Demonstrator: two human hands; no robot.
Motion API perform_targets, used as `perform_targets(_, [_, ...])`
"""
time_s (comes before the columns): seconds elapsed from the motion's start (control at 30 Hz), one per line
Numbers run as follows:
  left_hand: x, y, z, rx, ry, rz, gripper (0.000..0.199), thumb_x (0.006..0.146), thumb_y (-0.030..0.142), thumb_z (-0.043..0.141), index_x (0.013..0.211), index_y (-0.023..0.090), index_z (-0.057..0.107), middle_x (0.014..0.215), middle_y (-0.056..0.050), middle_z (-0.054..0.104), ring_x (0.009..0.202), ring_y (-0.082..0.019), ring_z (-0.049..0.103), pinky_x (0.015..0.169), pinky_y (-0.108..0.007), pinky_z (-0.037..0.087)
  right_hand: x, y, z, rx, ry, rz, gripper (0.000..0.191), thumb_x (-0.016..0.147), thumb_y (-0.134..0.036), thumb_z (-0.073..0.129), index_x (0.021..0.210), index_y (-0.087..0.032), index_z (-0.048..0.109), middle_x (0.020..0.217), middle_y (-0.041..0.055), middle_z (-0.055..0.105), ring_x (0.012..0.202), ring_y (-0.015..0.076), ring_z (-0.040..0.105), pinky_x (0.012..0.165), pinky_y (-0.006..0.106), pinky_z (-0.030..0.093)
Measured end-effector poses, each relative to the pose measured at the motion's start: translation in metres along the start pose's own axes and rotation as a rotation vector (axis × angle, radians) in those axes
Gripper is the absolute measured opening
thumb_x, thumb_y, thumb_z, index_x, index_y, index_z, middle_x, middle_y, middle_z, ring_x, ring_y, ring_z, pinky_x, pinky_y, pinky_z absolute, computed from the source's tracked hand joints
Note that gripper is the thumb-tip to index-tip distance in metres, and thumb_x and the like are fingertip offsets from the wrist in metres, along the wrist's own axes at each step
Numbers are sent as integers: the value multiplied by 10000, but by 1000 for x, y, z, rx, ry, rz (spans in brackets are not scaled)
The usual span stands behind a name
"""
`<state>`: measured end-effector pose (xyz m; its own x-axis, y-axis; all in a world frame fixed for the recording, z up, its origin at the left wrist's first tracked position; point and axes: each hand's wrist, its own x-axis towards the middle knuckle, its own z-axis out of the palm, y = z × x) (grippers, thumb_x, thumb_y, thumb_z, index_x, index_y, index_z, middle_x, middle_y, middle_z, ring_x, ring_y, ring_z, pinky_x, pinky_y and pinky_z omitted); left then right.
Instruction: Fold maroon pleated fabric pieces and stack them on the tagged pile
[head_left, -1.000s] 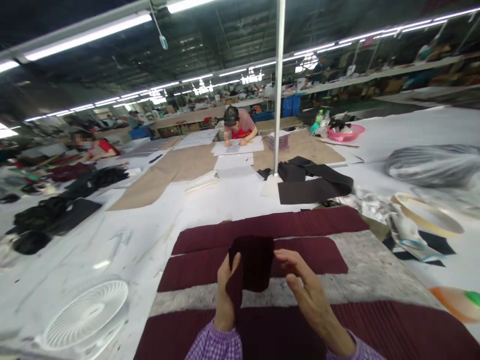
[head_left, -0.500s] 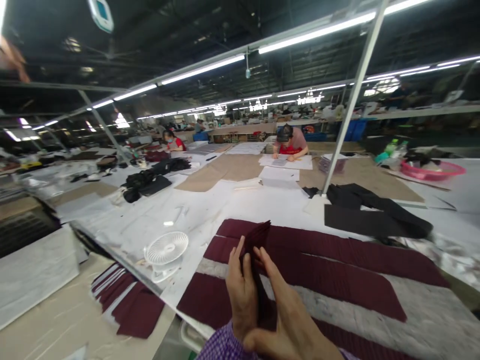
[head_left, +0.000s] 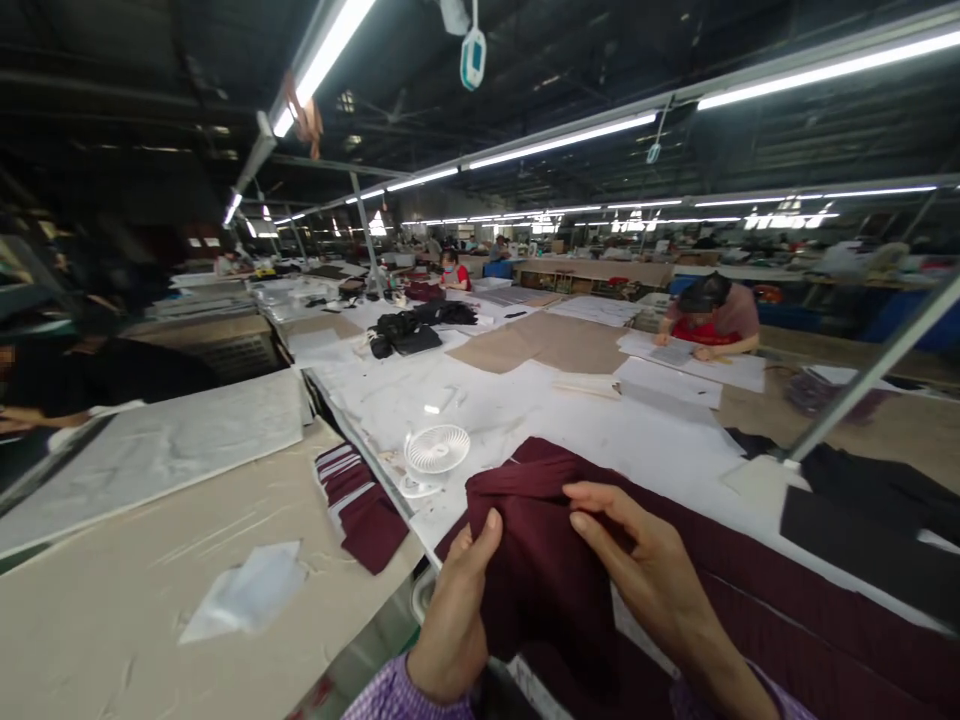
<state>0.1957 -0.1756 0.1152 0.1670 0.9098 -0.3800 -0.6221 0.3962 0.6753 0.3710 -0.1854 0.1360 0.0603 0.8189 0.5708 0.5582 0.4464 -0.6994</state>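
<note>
A maroon fabric piece is raised in front of me, its upper edge folded over. My left hand grips its left side, the thumb pressed on the front and the other fingers behind. At the upper right of the same piece, my right hand is closed in a pinch, thumb and forefinger on the cloth. Beneath and to the right, more maroon fabric panels lie in layers on the white-covered table. The held piece hides part of them.
A small white fan stands left of the fabric. On the beige surface at left lie maroon and white cut pieces and a translucent sheet. A metal post and black fabric are at right. A person works across the table.
The view has turned left. My hands, close together around the bunched maroon fabric before, are now farther apart, with the piece spread between them.
</note>
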Motion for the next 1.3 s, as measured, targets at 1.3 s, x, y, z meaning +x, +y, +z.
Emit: perform_targets(1.3, [-15,51,-42,-341,-250,-132,770,829,718,488,1304,125,611,1163,-154,698,1203,-323,592,1098,-465,420,19,-37,51,141,-420,455,455,817,-553,642,1081,-188,708,1094,59,719,969,230,685,819,264,572])
